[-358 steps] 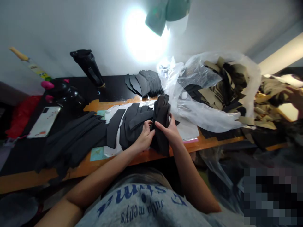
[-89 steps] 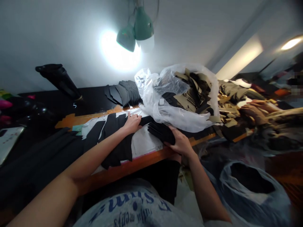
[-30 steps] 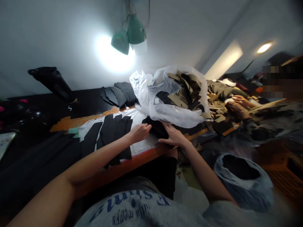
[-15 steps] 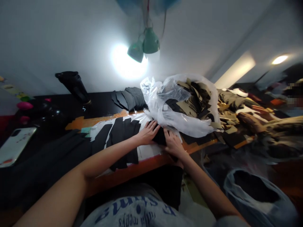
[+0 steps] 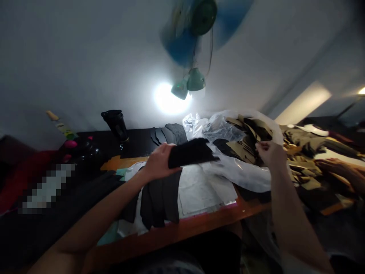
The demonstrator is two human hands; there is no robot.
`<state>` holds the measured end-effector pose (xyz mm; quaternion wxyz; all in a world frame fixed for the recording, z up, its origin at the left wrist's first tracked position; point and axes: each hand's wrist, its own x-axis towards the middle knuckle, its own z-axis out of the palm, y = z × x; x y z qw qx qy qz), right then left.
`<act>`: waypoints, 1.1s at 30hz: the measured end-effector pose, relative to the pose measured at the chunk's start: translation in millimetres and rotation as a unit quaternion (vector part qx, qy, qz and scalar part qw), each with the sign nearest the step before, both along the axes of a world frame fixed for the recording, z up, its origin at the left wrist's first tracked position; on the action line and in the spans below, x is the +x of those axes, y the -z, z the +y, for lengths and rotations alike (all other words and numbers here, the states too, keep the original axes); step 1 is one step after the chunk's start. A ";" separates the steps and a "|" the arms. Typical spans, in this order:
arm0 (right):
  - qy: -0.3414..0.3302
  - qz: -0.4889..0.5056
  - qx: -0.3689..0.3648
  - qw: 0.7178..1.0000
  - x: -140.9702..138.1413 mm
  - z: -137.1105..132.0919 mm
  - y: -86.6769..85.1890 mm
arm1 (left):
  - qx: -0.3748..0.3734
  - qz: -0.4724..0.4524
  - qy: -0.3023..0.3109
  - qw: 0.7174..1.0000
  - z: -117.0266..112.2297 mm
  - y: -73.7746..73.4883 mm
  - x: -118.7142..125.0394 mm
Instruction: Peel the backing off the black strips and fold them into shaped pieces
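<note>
Left hand (image 5: 159, 161): fingers and thumb wrapped around one end of a black stack (image 5: 190, 153).
Black stack: held above the white paper (image 5: 199, 192) (its far end is blurred).
Right hand (image 5: 269, 152): fingers curled in over the plastic bag (image 5: 249, 174); how tightly, or on what, I cannot tell.
Dark cut pieces (image 5: 159, 199): overlapping on the paper's left part.

Black table (image 5: 135, 144), white paper (image 5: 199, 190), plastic bag (image 5: 248, 171), gray stack (image 5: 174, 133).
</note>
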<state>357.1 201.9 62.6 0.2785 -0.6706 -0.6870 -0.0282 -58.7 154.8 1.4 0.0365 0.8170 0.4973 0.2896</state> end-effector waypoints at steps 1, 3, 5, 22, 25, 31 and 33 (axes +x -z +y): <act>0.025 -0.005 0.017 1.000 -19.0 16.3 -5.0 | -0.019 -0.027 -0.078 0.996 6.4 -2.3 -19.1; -0.028 -0.016 -0.004 0.999 -84.2 48.8 -1.1 | -0.089 -0.073 -0.242 0.963 23.0 0.0 -52.5; -0.125 -0.044 -0.070 0.989 -170.1 77.5 17.5 | -0.170 -0.102 -0.360 0.912 41.0 9.4 -77.7; -0.167 -0.168 -0.170 0.956 -333.0 155.0 116.0 | -0.236 -0.065 -0.474 0.846 125.0 52.1 -80.7; -0.157 -0.153 -0.167 0.961 -321.1 151.5 121.4 | -0.219 -0.036 -0.449 0.866 137.3 60.1 -51.9; -0.148 -0.114 -0.151 0.971 -306.4 139.4 127.7 | -0.226 -0.009 -0.362 0.904 155.3 67.6 -9.9; -0.147 -0.094 -0.136 0.975 -299.8 137.1 124.3 | -0.240 -0.008 -0.328 0.914 158.6 66.5 -8.8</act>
